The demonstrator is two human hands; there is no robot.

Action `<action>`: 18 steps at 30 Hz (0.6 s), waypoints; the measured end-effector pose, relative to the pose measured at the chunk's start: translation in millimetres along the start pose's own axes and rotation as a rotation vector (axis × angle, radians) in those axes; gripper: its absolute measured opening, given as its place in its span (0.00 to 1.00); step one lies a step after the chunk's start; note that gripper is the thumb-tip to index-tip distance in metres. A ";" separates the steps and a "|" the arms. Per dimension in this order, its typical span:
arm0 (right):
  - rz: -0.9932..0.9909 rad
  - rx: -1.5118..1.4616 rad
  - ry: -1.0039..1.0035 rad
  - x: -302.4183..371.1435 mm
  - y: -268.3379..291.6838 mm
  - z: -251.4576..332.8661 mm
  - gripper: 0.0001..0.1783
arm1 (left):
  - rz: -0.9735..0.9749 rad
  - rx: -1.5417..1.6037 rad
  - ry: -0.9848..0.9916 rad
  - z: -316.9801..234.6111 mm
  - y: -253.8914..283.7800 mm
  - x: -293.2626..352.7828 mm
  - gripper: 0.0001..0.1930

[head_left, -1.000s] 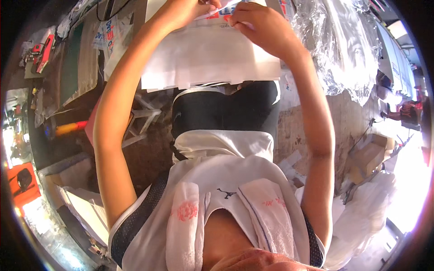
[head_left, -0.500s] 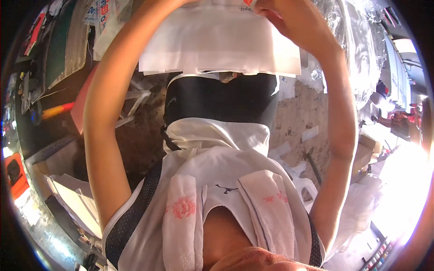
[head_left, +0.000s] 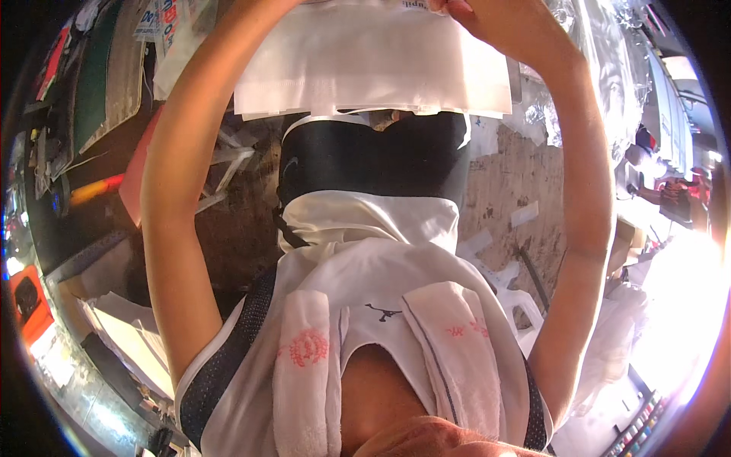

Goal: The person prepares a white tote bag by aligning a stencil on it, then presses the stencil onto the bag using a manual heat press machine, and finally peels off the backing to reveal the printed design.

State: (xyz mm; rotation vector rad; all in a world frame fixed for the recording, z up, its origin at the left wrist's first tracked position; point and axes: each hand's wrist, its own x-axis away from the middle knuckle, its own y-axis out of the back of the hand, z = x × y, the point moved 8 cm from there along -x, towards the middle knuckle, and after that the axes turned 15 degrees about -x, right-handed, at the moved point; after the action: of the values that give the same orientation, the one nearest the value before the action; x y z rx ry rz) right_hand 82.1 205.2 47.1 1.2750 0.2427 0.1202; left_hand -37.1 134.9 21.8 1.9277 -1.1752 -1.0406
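Right hand (head_left: 499, 19) pinches a flat white fabric sheet (head_left: 373, 65) — smooth, rectangular — left hand's grip out of sight.

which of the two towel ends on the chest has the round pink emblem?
The towel end on the person's left: round pink wreath-like emblem. The right towel end shows only a small pink mark.

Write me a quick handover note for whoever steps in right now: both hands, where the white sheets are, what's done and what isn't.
Right hand: raised, gripping the top edge of the white sheet stack.
Left hand: out of view past the top edge; only its forearm shows, reaching up to the same stack.
Stack: held up in front of the body, above the lap.
Done: stack lifted off the table.
Left: it has not been set down anywhere yet.
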 end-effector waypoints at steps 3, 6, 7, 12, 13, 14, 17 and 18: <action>0.044 0.047 -0.004 -11.4 -4.1 4.1 0.06 | 0.016 -0.026 0.036 0.8 0.0 -1.1 0.07; 0.014 -0.002 -0.032 -19.6 -8.2 10.0 0.06 | 0.004 -0.037 -0.046 -3.5 0.4 -1.6 0.07; 0.002 -0.035 -0.051 -20.1 -10.1 10.3 0.06 | -0.003 -0.039 -0.090 -4.9 0.6 0.7 0.06; 0.073 0.066 -0.094 4.2 -0.5 -7.3 0.06 | 0.024 0.056 0.002 -4.1 1.6 5.5 0.06; 0.149 0.112 -0.190 7.1 2.8 -17.9 0.06 | 0.053 0.078 0.038 -4.5 1.2 4.4 0.06; 0.006 0.038 -0.094 15.8 8.5 -17.3 0.06 | 0.050 0.057 0.027 -7.1 0.5 3.6 0.06; -0.298 -0.215 -0.126 60.3 18.7 -21.0 0.07 | 0.016 -0.008 -0.049 -20.4 2.7 1.9 0.05; -0.345 -0.322 -0.156 70.6 16.2 -11.4 0.07 | 0.011 -0.030 -0.096 -30.9 3.6 7.6 0.05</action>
State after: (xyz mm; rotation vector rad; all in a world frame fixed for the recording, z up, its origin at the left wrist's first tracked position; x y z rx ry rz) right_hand 148.4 236.2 51.5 0.9025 0.2924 -0.2282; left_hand -9.4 130.2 37.3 1.8643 -1.2141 -1.1495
